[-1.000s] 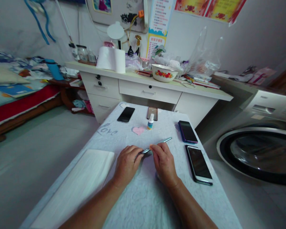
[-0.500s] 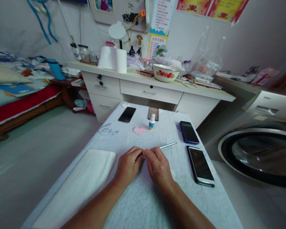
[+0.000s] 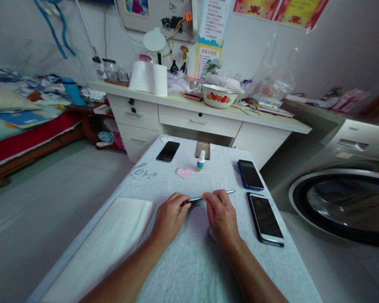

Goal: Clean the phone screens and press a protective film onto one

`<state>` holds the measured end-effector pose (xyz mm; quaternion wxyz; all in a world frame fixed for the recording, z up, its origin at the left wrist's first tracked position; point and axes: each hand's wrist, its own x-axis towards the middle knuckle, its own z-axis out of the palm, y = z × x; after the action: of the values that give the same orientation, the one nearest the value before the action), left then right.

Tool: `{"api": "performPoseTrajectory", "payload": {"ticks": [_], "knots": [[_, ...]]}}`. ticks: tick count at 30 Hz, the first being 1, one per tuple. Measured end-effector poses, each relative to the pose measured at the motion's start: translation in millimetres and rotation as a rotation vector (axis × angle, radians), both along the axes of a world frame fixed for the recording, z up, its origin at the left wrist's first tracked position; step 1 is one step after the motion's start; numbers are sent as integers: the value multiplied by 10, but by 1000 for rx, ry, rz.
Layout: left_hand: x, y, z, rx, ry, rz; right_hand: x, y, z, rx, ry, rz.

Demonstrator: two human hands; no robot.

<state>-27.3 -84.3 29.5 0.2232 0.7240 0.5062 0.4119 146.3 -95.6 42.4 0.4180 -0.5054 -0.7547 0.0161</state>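
A slim silver pen-like rod (image 3: 196, 198) lies slantwise between my two hands above the cloth-covered table. Its left end is pinched by my left hand (image 3: 169, 215), thumb against the fingers. My right hand (image 3: 221, 213) is closed around the rod farther right, and the tip sticks out beyond the knuckles. Beside my left forearm is a folded white cloth or paper (image 3: 104, 244). Farther off stands a small white spray bottle (image 3: 200, 161) with a blue and yellow label.
Two phones, one dark (image 3: 250, 175) and one white-framed (image 3: 266, 219), lie along the table's right edge. Another phone (image 3: 168, 151) is at the far left, with a brown-rimmed phone or case (image 3: 203, 150) behind the bottle. A desk (image 3: 200, 120) and washing machine (image 3: 347, 168) border the table.
My right hand has slid rightward along the rod, away from my left hand, so the rod's middle now shows between them. My left hand stays nearly where it was.
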Motion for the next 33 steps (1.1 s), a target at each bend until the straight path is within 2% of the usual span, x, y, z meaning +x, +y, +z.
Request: {"api": "performPoseTrajectory", "payload": {"ticks": [12, 20, 27, 33], "knots": [[1, -14, 32, 146, -34, 17, -22, 27, -23, 21, 0, -1], [3, -13, -4, 87, -78, 69, -170, 13, -22, 62, -32, 51], [6, -9, -16, 44, -78, 63, -273, -21, -16, 80, -33, 124], [11, -15, 7, 43, -55, 77, -268, -7, -11, 76, -41, 119]]}}
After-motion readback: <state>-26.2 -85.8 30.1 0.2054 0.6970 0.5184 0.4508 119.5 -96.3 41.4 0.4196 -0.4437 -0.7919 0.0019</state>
